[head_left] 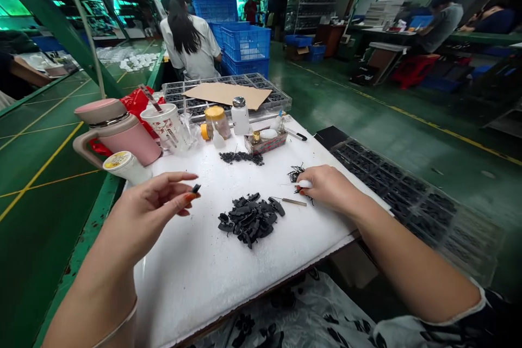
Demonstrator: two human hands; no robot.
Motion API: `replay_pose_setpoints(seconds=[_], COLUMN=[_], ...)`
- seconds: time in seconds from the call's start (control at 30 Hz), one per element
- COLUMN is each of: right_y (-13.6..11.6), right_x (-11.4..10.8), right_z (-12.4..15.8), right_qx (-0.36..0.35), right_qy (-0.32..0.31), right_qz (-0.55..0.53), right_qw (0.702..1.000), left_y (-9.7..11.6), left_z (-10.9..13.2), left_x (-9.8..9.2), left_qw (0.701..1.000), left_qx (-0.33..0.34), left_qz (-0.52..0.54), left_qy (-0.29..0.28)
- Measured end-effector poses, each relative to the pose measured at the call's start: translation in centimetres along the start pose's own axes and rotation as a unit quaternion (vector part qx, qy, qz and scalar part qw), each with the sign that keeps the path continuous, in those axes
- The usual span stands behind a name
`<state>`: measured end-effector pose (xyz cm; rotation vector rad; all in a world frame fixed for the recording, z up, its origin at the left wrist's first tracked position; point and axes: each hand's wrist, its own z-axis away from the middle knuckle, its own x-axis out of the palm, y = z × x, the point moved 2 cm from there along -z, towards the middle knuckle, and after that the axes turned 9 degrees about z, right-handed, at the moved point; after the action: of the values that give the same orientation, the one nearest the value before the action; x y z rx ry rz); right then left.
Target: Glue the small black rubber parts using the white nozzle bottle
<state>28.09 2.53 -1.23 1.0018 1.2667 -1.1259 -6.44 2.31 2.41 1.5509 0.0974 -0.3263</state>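
My left hand (150,212) is raised above the white-covered worktable (196,283), pinching a small black plastic piece (196,188) between thumb and forefinger. My right hand (328,187) rests on the table's right side, its fingertips around a small white object (304,184) whose kind I cannot tell. Beside those fingers lie a tangle of thin black trimmings (296,173) and a narrow metal-bladed tool (293,202). Between my hands sits a heap of black moulded plastic pieces (249,219). Farther up is a smaller scatter of black bits (240,157).
A pink insulated mug (116,133), white cup (161,126), bottles and a small box crowd the far table edge. Black parts fill clear trays (391,190) at right and behind, under cardboard (226,94). A co-worker (190,38) sits beyond, near stacked blue crates (240,49).
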Motion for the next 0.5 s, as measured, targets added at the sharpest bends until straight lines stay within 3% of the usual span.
replay_pose_setpoints(seconds=[0.17,0.37,0.5], right_y=[-0.6,0.2,1.1], right_x=[0.4,0.3,0.2], right_z=[0.0,0.1,-0.2], right_qx=[0.002,0.005,0.052], right_qy=[0.003,0.024,0.055], right_qz=[0.031,0.023,-0.011], right_qw=[1.0,0.999,0.997], left_y=[1.8,-0.3,-1.2], left_z=[-2.1,-2.4,-2.3], left_x=[2.5,3.7,3.6], left_qw=[0.983,0.941,0.917], left_qx=[0.024,-0.046,-0.054], left_qz=[0.169,0.321,0.38], left_qy=[-0.064,-0.099,-0.106])
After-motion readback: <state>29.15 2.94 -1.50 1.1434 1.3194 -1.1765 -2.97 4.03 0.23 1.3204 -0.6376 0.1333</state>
